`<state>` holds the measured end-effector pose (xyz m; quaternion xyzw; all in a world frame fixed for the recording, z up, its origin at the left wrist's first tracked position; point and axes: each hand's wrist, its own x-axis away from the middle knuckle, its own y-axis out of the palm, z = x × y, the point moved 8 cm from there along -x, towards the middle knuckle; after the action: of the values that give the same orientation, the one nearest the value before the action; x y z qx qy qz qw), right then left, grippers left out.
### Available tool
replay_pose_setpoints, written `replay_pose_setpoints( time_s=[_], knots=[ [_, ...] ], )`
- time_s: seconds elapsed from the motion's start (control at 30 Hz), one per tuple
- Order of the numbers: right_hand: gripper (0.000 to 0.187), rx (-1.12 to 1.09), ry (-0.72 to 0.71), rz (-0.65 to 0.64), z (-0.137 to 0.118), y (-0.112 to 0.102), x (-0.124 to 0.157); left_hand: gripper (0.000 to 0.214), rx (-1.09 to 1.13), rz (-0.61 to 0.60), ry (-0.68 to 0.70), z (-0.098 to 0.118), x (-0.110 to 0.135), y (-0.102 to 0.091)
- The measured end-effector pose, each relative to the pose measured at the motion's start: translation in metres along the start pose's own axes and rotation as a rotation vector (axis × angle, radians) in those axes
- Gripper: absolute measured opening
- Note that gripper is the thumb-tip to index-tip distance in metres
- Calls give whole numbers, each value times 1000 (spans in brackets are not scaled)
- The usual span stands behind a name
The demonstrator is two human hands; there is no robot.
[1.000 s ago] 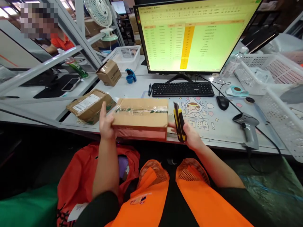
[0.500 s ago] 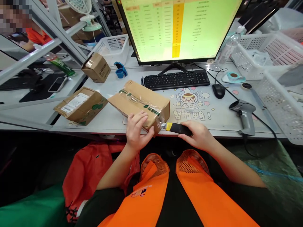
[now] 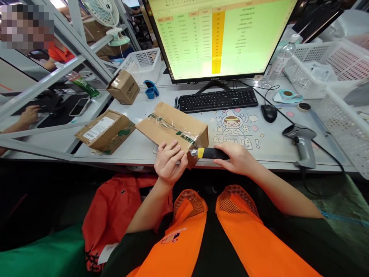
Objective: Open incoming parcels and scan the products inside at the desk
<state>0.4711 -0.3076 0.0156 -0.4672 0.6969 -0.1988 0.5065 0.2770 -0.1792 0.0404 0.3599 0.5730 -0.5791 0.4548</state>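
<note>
A brown cardboard box (image 3: pixel 173 121), sealed with clear tape bearing green print, lies at an angle near the desk's front edge. My left hand (image 3: pixel 170 163) grips its near corner, fingers on top and close together. In my right hand (image 3: pixel 238 158) is a black and yellow utility knife (image 3: pixel 211 153), pointing left. Its metal tip meets the box's near right end, beside my left fingers; how deep the blade sits cannot be seen. To the left is a second taped box (image 3: pixel 105 130) with a white label.
Behind stand a small carton (image 3: pixel 123 87), a blue tape dispenser (image 3: pixel 151 89), a keyboard (image 3: pixel 218 100) and a monitor (image 3: pixel 221 38). On the right are a mouse (image 3: pixel 269 112), a barcode scanner (image 3: pixel 301 142) and white baskets (image 3: pixel 346 127). Another person's hand (image 3: pixel 30 114) shows beyond the metal frame at left.
The knife has shifted slightly left along the box's end. My left thumb has drawn closer to its fingers. The camera view has moved slightly, and the other person's hand has appeared.
</note>
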Motion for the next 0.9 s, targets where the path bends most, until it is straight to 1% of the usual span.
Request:
replay_pose_setpoints(
  time_s=[0.07,0.17,0.27,0.33,0.43,0.57,0.63,0.7,0.73,0.83,0.9],
  knots=[
    [40,8,-3,-28,1,-3,-2,4,-9,1,6,1,0,0],
    [42,37,-34,-49,1,-7,-4,12,19,26,48,4,-1,-2],
    [42,39,-63,-61,1,-6,-4,13,23,35,47,5,-1,-2],
    [41,21,-73,-55,2,-4,-5,10,9,22,25,4,-2,0],
    [41,8,-77,-13,0,-3,-5,8,7,13,14,4,-1,0],
    [42,42,-62,-12,-6,0,-5,14,46,32,22,4,0,-3],
    [43,74,-59,-17,-3,-1,-6,17,61,38,17,2,0,-3],
    [44,97,-46,-6,10,-9,-9,16,63,38,17,2,0,-2],
    [44,110,-23,15,21,-15,-10,14,63,34,17,3,-1,-1],
    [46,183,150,159,70,-45,-8,10,48,4,-2,4,1,1],
    [46,220,284,268,98,-66,4,6,70,-50,-38,-4,5,0]
  ],
)
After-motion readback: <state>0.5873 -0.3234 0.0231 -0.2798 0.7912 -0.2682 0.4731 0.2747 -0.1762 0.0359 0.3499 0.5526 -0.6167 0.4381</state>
